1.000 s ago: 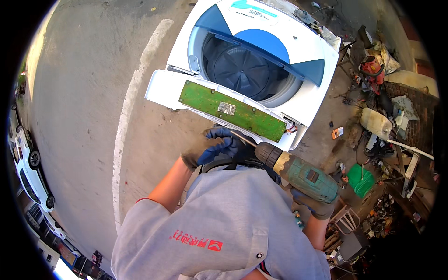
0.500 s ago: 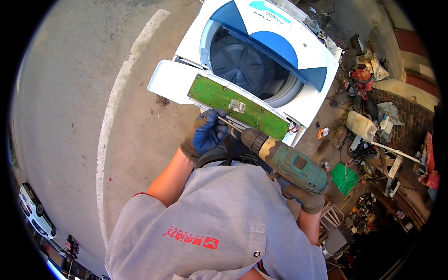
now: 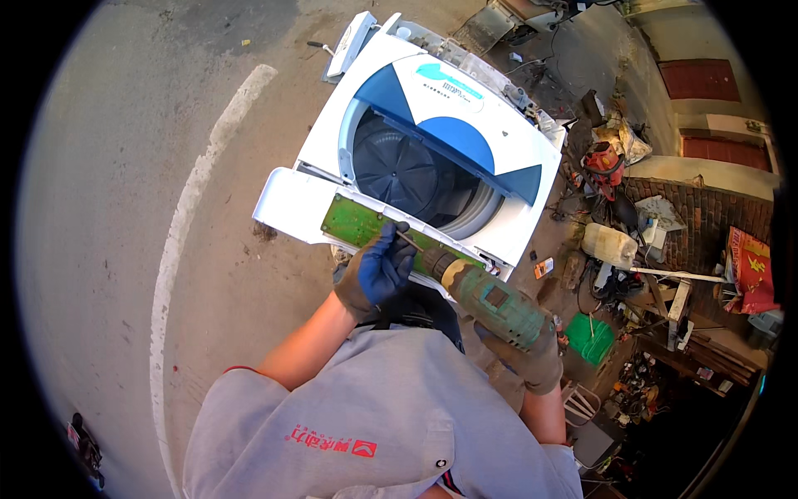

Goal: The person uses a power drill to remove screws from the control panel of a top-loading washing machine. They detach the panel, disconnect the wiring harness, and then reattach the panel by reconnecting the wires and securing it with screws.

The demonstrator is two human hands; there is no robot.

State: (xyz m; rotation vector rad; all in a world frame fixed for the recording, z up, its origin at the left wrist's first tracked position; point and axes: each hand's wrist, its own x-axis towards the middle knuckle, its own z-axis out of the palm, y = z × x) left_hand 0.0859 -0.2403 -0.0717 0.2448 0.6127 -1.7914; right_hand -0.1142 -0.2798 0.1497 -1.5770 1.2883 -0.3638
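Note:
My right hand (image 3: 525,353), in a dark work glove, grips a green cordless drill (image 3: 503,306) fitted with a long thin bit (image 3: 410,242). The bit points left and slightly up. At its tip, the fingers of my blue-gloved left hand (image 3: 378,270) are pinched together around the end; whether a small screw is there too, I cannot tell. Behind both hands lies a green circuit board (image 3: 349,220), set in a flipped-over white panel (image 3: 287,200) and partly hidden by my left hand and the drill. The panel rests along the near side of a white top-loading washing machine (image 3: 328,141).
The machine's blue folding lid (image 3: 465,141) stands open over its dark tub (image 3: 395,170). To the right lie a cream plastic jug (image 3: 609,244), a green plastic container (image 3: 589,338) and much scrap. A white painted line (image 3: 179,224) runs along the concrete at left.
Both hands and the drill have come up over the circuit board, covering more of it. The view has shifted, so more of the machine's far end shows.

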